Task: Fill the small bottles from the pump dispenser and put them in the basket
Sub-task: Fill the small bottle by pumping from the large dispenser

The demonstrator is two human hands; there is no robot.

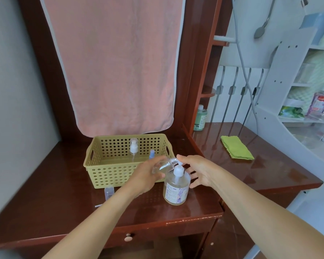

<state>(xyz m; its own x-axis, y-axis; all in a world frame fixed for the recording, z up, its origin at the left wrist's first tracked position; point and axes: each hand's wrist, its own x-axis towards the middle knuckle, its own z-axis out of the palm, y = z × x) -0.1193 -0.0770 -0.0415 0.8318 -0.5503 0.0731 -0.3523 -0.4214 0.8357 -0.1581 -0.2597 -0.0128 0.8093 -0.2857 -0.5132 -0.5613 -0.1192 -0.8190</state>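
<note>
Centre of frame: a small clear bottle (pixel 166 165) is gripped in the left hand (pixel 148 174), fingers curled round its body. It is tilted, its bare threaded neck pointed right and up towards the white pump head (pixel 178 170) of the pump dispenser (pixel 176 189). The dispenser is stood upright on the dark red tabletop (pixel 64 184), just in front of the basket's right front corner, and pale liquid is seen through its clear body. The right hand (pixel 198 171) is held uncurled over the dispenser's right side, fingers spread and fairly straight, with one fingertip laid at the pump's nozzle; nothing is gripped by it. Whether liquid is passing into the bottle cannot be told. Just behind the hands, the yellow-green perforated basket (pixel 110 174) is set on the tabletop. Two small bottles are seen upright inside it towards the back: one with a white pump top (pixel 133 148) under a clear cap, one with a blue cap (pixel 151 154). A small clear container (pixel 108 192) is stood on the tabletop in front of the basket, lower left of it. A pink towel (pixel 116 62) is hung across the upper centre. A folded green cloth (pixel 237 149) is laid on the surface at right, and a green bottle (pixel 200 117) is stood behind it by the wooden upright.
</note>
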